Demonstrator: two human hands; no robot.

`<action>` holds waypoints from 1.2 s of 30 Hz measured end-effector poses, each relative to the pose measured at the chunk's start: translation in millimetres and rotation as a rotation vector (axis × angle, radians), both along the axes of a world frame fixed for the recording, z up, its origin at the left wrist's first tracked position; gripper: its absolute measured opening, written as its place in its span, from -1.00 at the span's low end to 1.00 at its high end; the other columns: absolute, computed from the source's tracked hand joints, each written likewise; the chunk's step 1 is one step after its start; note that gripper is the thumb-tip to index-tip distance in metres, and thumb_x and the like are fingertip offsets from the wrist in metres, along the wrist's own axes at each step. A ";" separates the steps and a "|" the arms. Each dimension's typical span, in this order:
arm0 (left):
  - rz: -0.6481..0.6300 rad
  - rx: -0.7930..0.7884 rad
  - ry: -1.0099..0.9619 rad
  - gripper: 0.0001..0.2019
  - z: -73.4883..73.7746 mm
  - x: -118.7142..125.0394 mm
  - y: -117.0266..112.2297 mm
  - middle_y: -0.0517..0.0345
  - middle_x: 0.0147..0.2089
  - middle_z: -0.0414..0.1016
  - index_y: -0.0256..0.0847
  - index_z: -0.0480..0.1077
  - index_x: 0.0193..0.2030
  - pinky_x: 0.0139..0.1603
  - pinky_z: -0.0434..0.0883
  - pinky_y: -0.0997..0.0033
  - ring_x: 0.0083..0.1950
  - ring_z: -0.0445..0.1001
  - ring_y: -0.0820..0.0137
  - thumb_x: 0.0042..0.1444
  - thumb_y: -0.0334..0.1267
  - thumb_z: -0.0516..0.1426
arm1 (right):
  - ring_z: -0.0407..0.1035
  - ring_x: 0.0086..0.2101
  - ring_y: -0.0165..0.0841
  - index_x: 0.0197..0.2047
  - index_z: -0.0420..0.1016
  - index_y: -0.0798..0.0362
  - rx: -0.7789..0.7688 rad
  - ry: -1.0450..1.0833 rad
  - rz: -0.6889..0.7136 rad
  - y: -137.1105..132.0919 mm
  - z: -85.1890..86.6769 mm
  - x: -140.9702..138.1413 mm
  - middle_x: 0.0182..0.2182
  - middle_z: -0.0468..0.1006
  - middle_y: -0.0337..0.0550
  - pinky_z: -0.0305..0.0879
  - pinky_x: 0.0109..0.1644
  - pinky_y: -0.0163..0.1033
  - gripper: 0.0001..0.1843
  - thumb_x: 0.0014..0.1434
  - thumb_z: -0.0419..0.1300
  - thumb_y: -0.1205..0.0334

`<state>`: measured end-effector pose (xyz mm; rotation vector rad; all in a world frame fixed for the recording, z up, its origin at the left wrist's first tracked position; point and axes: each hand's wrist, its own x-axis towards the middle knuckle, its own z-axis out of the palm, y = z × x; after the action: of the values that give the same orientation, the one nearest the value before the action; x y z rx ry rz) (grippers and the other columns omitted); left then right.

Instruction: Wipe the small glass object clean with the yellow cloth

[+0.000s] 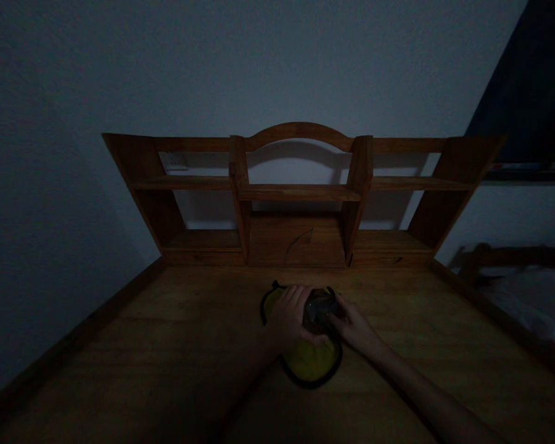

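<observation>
Near the middle of the wooden desk, both hands are on a dark, shiny, round object (318, 308) that looks like a glass vessel; dim light hides its exact kind. My left hand (291, 317) curves around its left side, thumb toward the near side. From the right, my right hand (346, 317) closes its fingers on the object's right edge. A yellow cloth with black edging (311, 364) lies flat beneath, showing in front of the hands and to their left. The fingertips of my right hand are partly hidden by the object.
The wooden desk (166, 345) has raised side edges. Along its back stands a wooden shelf unit (300, 192) with side compartments and low drawers, against a pale wall (277, 68). A dark window or panel (531, 105) and a wooden furniture rail (518, 256) are at right.
</observation>
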<state>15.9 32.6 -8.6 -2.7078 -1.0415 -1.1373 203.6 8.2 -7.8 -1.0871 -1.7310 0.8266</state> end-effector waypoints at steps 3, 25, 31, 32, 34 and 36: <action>-0.014 -0.013 0.001 -0.02 3.5 1.6 -1.8 -0.16 -0.02 0.39 -0.34 0.19 0.11 0.08 0.30 0.04 0.02 0.36 0.06 -0.30 0.45 0.06 | 0.43 -0.22 -0.26 0.00 0.38 0.11 0.027 -0.012 -0.010 0.1 1.3 2.2 -0.19 0.55 -0.10 0.36 -0.11 -0.19 -0.65 0.12 0.09 0.28; 0.026 -0.061 -0.065 -0.04 3.3 0.3 -3.6 -0.21 0.03 0.36 -0.33 0.19 0.12 0.11 0.27 -0.03 0.07 0.33 0.01 -0.28 0.42 0.08 | 0.46 -0.29 -0.22 -0.18 0.48 0.11 0.005 -0.058 -0.061 -0.5 6.8 3.4 -0.31 0.59 -0.11 0.38 -0.22 -0.21 -0.73 0.14 0.11 0.13; 0.014 -0.011 -0.013 -0.05 0.7 0.9 -3.1 -0.25 0.03 0.36 -0.36 0.18 0.12 0.10 0.27 -0.04 0.08 0.32 -0.01 -0.24 0.42 0.05 | 0.41 -0.08 -0.22 0.07 0.31 0.07 -0.007 0.094 0.092 1.2 0.6 -3.7 -0.06 0.51 -0.08 0.32 0.03 -0.12 -0.52 0.05 0.19 0.25; 0.011 -0.016 -0.006 -0.06 1.6 1.3 -3.7 -0.24 0.03 0.36 -0.35 0.18 0.12 0.11 0.27 -0.04 0.08 0.32 -0.01 -0.23 0.42 0.06 | 0.41 -0.09 -0.22 0.06 0.33 0.07 -0.005 0.091 0.089 2.0 0.1 -3.1 -0.07 0.52 -0.08 0.31 0.03 -0.11 -0.54 0.05 0.17 0.27; 0.002 -0.032 0.003 -0.08 3.9 2.0 -5.1 -0.20 0.02 0.36 -0.31 0.20 0.11 0.11 0.26 -0.03 0.07 0.33 0.00 -0.24 0.41 0.07 | 0.42 -0.11 -0.22 0.01 0.37 0.07 -0.004 0.069 0.081 3.3 -0.3 -1.0 -0.12 0.54 -0.10 0.32 0.02 -0.11 -0.60 0.06 0.14 0.30; -0.010 -0.043 0.001 -0.06 6.1 2.4 -6.5 -0.19 0.02 0.36 -0.30 0.19 0.11 0.13 0.24 -0.03 0.07 0.32 0.00 -0.28 0.42 0.08 | 0.42 -0.14 -0.23 -0.01 0.39 0.08 0.002 0.044 0.081 4.0 0.1 1.4 -0.15 0.55 -0.11 0.34 -0.02 -0.12 -0.64 0.09 0.12 0.30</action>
<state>18.4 26.1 -2.5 -2.7490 -1.0652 -1.1284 205.0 12.2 -7.8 -0.9957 -1.7479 0.8924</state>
